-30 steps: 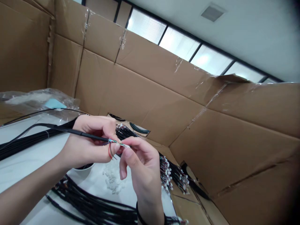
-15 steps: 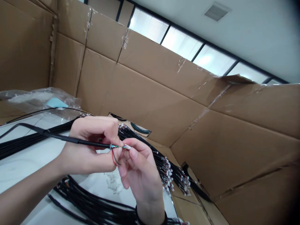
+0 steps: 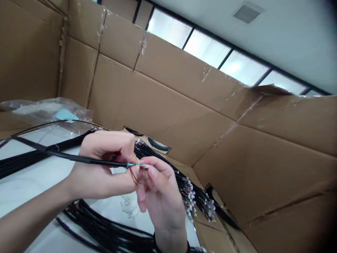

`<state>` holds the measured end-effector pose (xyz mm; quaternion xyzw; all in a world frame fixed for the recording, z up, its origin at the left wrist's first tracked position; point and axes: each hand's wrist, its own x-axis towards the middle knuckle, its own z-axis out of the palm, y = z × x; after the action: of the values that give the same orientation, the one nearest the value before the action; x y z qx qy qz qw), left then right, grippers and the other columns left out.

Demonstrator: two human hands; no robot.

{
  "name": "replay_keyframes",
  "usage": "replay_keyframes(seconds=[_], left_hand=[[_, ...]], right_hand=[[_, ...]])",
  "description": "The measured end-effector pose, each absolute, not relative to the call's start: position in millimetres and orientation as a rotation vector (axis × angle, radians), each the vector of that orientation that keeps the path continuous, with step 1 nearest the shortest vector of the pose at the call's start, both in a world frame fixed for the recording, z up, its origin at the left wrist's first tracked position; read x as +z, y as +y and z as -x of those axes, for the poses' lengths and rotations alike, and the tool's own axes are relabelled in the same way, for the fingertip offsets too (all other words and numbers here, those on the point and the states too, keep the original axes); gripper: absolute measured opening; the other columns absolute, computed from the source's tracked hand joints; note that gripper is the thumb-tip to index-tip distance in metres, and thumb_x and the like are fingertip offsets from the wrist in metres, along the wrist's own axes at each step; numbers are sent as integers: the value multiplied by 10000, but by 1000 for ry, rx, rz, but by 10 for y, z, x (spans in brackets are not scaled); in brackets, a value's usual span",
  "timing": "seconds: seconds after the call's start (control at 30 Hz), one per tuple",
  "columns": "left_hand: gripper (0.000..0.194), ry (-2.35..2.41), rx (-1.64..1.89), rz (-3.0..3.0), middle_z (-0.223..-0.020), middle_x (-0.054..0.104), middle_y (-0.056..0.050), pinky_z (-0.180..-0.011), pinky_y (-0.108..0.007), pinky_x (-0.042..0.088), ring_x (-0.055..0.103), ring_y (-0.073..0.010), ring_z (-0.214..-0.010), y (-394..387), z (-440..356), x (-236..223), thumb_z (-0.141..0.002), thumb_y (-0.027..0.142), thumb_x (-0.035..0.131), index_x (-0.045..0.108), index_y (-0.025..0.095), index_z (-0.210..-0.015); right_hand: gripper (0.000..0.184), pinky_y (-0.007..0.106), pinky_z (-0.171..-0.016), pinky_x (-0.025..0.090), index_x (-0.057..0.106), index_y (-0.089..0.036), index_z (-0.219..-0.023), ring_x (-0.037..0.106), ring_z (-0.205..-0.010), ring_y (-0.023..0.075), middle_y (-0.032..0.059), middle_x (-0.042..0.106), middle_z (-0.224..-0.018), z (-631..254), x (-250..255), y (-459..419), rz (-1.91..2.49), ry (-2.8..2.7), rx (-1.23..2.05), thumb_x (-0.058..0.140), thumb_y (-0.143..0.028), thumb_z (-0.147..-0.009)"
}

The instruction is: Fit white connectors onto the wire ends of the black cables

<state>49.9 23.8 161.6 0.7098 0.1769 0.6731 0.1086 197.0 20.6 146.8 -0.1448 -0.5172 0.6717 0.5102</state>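
My left hand (image 3: 102, 168) is closed around a thin black cable (image 3: 71, 158) near its stripped end, where red, black and greenish wires (image 3: 133, 173) stick out. My right hand (image 3: 160, 196) pinches a small white connector (image 3: 144, 166) at the tips of those wires, thumb and forefinger pressed together. Both hands are held above a white tabletop (image 3: 23, 182). A black band sits on my right wrist.
Bundles of black cables (image 3: 105, 232) lie on the table below my hands. More cables with white connector ends (image 3: 192, 200) fan out to the right. Small white parts (image 3: 129, 205) lie loose on the table. A clear plastic bag (image 3: 47, 112) is at the left. Taped cardboard walls (image 3: 184, 112) surround the table.
Both hands have shifted slightly right and down with the cable. The right fingers have closed tighter on the connector at the wire tips.
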Motion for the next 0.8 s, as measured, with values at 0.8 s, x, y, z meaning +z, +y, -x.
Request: replay_keyframes(seconds=[0.8], left_hand=[[247, 533, 1958, -2137, -492, 405, 66, -453, -215, 264, 327, -73, -482, 238, -477, 1628, -723, 103, 666, 488, 182, -571]], right_hand=[[129, 161, -294, 381, 786, -212, -830, 468, -354, 79, -16, 623, -523, -2001, 1492, 212, 406, -1301, 1532, 790, -294, -730]])
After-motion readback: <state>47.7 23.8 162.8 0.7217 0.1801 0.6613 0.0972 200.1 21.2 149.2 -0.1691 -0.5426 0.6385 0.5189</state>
